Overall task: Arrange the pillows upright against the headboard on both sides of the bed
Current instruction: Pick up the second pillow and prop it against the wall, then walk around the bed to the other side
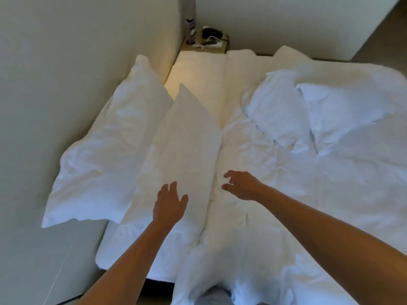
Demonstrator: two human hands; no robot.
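A white pillow (103, 150) leans against the pale headboard (55, 73) at the left. A second white pillow (182, 133) stands tilted beside it, nearer the middle of the bed. My left hand (169, 201) hovers open just over this second pillow's lower part, fingers spread. Over the crumpled sheet to its right, my right hand (242, 184) is open with curled fingers and holds nothing. Two more white pillows (277, 106) (343, 111) lie flat and overlapping on the right side of the bed.
The white mattress (198, 71) with rumpled bedding fills most of the view. A nightstand (207, 46) with a dark phone, a carton and small items stands at the far end in the wall corner. White wall (286, 23) lies behind.
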